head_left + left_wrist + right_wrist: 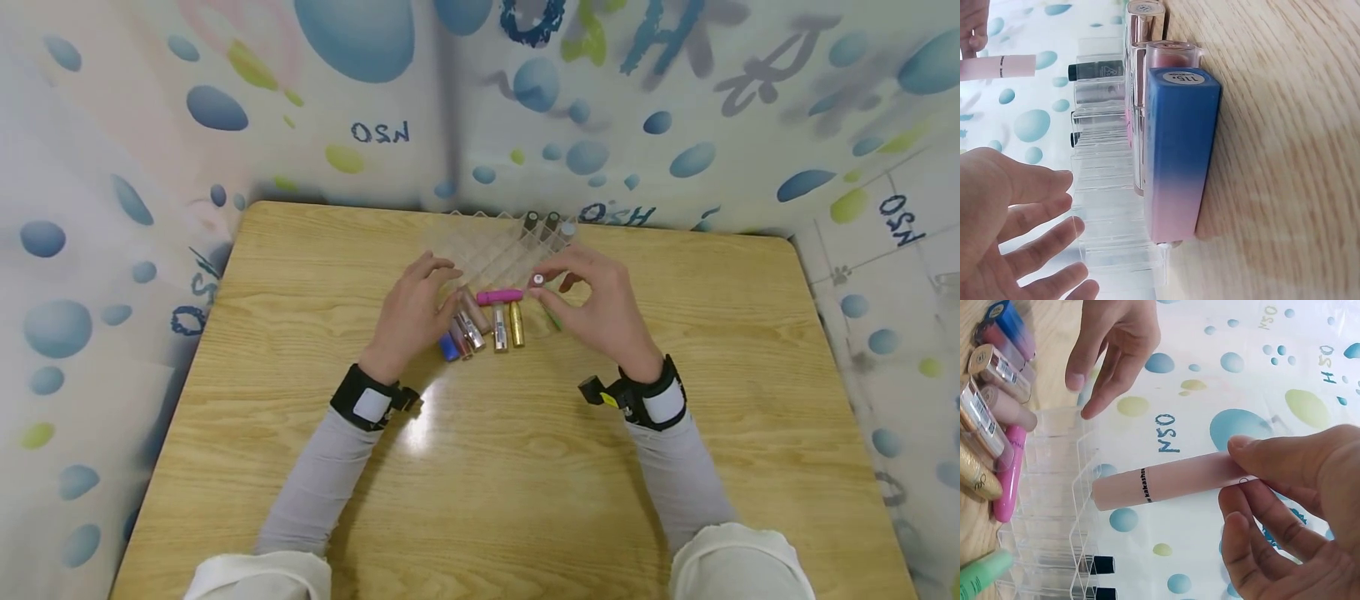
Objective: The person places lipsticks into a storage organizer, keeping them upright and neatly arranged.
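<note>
My right hand (pixel 600 304) pinches a pale pink lip gloss tube (pixel 1175 481) by one end, between thumb and fingertips. Its other end points at the clear divided lipstick organizer (pixel 480 250), just above the top edge. My left hand (pixel 411 312) has its fingers spread at the organizer's left side and holds nothing. In front of the organizer lie a magenta tube (pixel 498 296), a gold lipstick (pixel 516 325), a silver-and-clear lipstick (pixel 500 329), a green tube (pixel 985 575) and a blue-to-pink lipstick (pixel 1182 150). More lip tubes lie between the left hand and the gold one.
Three tubes, two of them with dark caps (pixel 531 221), stand in the organizer's back right slots. The wooden table (pixel 510 500) ends at a wall sheet (pixel 300 150) with blue and green spots just behind the organizer.
</note>
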Demonstrator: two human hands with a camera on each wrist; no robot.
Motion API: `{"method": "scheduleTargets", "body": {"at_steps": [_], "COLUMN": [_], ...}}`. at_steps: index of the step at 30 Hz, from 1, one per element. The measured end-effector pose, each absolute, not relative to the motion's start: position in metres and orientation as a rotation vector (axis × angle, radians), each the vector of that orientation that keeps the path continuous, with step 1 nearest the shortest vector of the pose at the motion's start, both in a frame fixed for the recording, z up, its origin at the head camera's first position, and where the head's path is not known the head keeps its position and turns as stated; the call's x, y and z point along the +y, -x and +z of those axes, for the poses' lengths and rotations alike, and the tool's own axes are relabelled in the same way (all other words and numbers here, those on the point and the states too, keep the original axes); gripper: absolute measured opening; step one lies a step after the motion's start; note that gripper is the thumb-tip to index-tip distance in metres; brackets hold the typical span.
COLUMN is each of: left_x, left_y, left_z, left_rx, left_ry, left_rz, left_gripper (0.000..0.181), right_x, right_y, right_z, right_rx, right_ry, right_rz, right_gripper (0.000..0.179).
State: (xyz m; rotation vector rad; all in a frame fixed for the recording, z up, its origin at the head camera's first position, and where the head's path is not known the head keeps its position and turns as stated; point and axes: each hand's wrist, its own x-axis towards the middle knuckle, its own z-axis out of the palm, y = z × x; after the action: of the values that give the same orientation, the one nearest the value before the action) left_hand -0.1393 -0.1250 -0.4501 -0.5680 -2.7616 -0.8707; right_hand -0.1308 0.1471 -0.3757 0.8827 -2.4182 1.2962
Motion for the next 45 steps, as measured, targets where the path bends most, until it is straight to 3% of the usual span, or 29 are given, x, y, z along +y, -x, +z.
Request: {"method": "scheduleTargets", "body": {"at_steps": [9, 22, 34, 45], "left_x": [-0.125, -0.125, -0.123, -0.122], "left_y": [0.139, 0.135, 0.136, 0.135], "left_z": [-0.452, -0.449, -0.447, -0.449], "left_rx": [-2.783, -2.817, -2.814, -2.797], "left_ry": [0.554, 0.593, 0.610, 0.603], "left_rz": [-0.885, -0.822, -0.765, -0.770], "left_gripper": [0.033, 0.040, 0.037, 0.035], "right_x": [0.153, 0.157, 0.139, 0.141], "right_y": [0.155, 0.186, 0.188, 0.200], "right_z": [-0.372, -0.374, -0.346, -0.351], "right_rx": [-2.398, -2.403, -2.372, -2.371], "right_ry": [-0.885, -0.737, -0.709, -0.696], "right_rz": [1.236, 1.264, 1.168, 1.209], "right_gripper": [0.015, 0.022, 0.011, 0.010]}}
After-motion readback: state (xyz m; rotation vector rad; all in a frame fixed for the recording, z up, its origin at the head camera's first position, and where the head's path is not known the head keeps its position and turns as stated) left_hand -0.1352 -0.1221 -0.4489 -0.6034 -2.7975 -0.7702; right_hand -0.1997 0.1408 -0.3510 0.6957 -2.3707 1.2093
